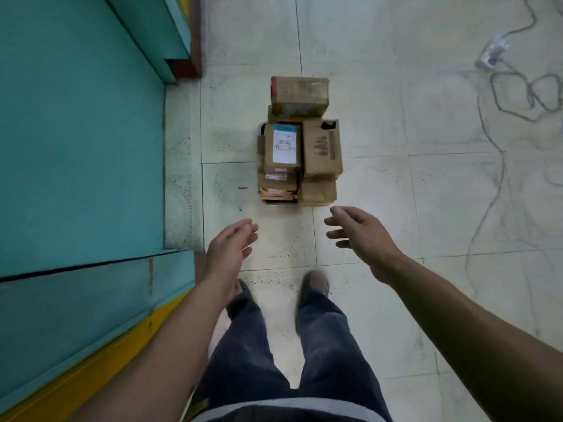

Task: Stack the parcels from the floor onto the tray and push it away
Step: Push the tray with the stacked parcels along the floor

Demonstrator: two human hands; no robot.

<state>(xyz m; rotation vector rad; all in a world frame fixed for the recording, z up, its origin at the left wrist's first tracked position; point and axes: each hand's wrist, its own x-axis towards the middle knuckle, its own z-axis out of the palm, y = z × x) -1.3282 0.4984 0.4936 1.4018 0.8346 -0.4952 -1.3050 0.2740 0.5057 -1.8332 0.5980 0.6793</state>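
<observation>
Several brown cardboard parcels stand stacked on the floor ahead of me. One with a white and blue label (283, 146) lies on top at the left, a printed carton (323, 147) beside it at the right, and another box (300, 95) at the far end. A thin edge of the tray (261, 130) shows under the pile at the left. My left hand (230, 249) hangs empty with loosely curled fingers, short of the stack. My right hand (361, 234) reaches forward with spread fingers, just short of the near right corner, holding nothing.
A teal wall with a yellow base (79, 147) runs along the left. A power strip (492, 53) and tangled cables (530, 95) lie on the tiled floor at the far right. My legs and shoes (313, 284) stand behind the stack.
</observation>
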